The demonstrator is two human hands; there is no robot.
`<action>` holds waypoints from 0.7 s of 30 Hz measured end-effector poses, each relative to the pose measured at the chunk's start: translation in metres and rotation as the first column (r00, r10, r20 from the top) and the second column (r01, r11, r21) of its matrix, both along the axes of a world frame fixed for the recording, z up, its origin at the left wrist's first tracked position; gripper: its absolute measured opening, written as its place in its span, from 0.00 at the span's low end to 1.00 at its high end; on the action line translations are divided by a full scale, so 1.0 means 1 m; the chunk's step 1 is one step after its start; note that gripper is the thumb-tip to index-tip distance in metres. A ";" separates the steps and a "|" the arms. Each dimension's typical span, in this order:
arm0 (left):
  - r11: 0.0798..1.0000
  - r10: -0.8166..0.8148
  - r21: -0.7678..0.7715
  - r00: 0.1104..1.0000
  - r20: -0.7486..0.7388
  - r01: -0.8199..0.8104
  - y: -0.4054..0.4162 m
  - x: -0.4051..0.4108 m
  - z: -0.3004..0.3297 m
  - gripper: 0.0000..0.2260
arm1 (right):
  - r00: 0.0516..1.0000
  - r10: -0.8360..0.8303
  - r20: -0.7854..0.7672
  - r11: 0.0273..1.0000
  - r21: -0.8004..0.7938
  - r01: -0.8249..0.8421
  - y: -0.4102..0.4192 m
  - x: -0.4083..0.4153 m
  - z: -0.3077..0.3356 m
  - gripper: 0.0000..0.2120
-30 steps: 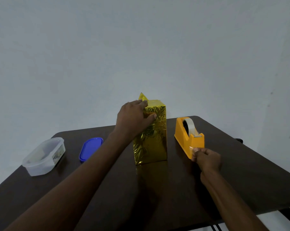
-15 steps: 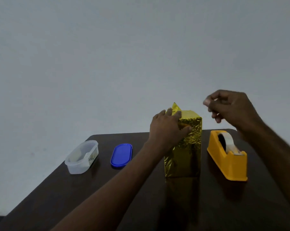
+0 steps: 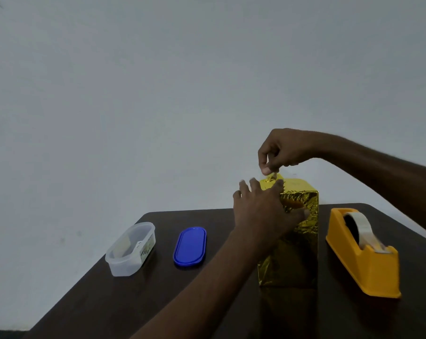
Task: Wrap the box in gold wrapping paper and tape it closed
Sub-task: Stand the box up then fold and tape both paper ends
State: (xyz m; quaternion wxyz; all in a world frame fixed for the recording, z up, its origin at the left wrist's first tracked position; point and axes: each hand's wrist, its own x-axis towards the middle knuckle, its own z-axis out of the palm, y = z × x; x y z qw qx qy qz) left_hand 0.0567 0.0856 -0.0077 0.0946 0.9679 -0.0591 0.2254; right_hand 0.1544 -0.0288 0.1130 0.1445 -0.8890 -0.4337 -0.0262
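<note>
A tall box wrapped in crinkled gold paper (image 3: 297,243) stands upright on the dark table (image 3: 158,297). My left hand (image 3: 263,211) presses against its upper left side, thumb across the front face and fingers spread along the top edge. My right hand (image 3: 278,150) hovers just above the box's top left corner, where a gold flap sticks up, and pinches a small strip of clear tape (image 3: 275,172) between thumb and forefinger. The strip hangs down close to the flap; I cannot tell whether it touches. An orange tape dispenser (image 3: 363,258) sits to the right of the box.
A clear plastic container (image 3: 131,248) and its blue lid (image 3: 190,245) lie at the table's left part. A plain pale wall rises behind the table. The table's far edge runs just behind the box.
My right hand left the dispenser with a piece of tape, rose, and moved left to just above the box's top corner. My left hand stayed on the box. The view shifted.
</note>
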 end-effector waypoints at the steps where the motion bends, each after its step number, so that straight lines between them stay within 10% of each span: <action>1: 1.000 -0.001 0.005 1.000 0.005 0.001 0.000 0.000 -0.001 0.38 | 1.000 0.001 -0.001 0.999 -0.044 -0.001 0.004 0.003 -0.001 0.03; 21: 0.999 -0.039 -0.016 0.998 0.042 0.040 0.003 0.000 -0.001 0.36 | 0.986 0.003 0.167 0.928 -0.369 0.059 0.040 0.006 0.002 0.09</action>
